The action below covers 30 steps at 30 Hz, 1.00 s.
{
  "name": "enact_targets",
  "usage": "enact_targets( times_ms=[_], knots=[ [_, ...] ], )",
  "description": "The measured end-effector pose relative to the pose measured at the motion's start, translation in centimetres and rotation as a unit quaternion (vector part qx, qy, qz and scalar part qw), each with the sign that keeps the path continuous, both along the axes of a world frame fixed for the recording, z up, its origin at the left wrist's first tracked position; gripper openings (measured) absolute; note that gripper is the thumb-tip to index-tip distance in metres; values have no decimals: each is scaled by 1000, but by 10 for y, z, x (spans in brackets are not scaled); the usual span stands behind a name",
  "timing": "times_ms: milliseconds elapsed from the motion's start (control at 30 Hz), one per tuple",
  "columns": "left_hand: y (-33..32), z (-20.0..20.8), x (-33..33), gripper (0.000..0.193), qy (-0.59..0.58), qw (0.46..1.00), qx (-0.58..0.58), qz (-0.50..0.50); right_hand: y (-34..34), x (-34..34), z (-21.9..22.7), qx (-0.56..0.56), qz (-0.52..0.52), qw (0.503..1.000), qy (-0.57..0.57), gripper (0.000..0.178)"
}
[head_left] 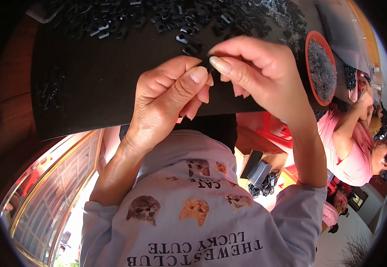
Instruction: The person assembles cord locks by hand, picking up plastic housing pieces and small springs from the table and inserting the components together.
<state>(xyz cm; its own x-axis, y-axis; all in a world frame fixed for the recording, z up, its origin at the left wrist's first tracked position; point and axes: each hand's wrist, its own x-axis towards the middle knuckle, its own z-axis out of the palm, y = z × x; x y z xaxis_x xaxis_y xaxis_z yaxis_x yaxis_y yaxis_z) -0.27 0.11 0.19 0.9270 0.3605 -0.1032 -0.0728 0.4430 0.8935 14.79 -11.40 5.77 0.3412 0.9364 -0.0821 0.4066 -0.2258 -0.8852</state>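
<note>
Holds a small black piece (208, 67) above the table (104, 89), over its near half and roughly midway along its length. Grips it from the left with the left hand (162, 95), thumb on top and forefinger curled behind, closed down to the thickness of the piece. Meets it from the right with the right hand (264, 64), thumb and forefinger also drawn together at the tips, apparently pinching the right end; cannot tell of any smaller thing hidden in that pinch.

Hinges, by judgement, on the line-up of the two pinches across the piece. Seems no nearer to one hand than to the other, being touched by both. Cannot make out the long axis, mostly covered by fingertips; shows only a dark sliver between the thumbs. Lies right at the left thumb's tip, therefore, and just to the left of the right thumb's tip, not deep in either palm.

Has a heap of black parts (175, 15) along the table's far side, loose springs (287, 22) toward its far right corner, an orange bowl (322, 103) of springs at its right edge, and thin dark bits (51, 91) at its left end.
</note>
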Motion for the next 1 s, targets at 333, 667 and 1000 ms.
enact_targets(
  times_ms=[333, 667, 1000],
  knots=[
    [3, 7, 2, 27, 55, 998, -17, -9, -3, -10, -15, 144, 28, 873, -466, 51],
    [-2, 1, -2, 34, -35, 999, -39, 17, -5, 8, -8, 234, 34, 858, -457, 28],
    [-3, 2, -4, 29, 1, 998, 70, -2, 18, 87, 38, 146, -123, 787, -587, 23]
  ],
)
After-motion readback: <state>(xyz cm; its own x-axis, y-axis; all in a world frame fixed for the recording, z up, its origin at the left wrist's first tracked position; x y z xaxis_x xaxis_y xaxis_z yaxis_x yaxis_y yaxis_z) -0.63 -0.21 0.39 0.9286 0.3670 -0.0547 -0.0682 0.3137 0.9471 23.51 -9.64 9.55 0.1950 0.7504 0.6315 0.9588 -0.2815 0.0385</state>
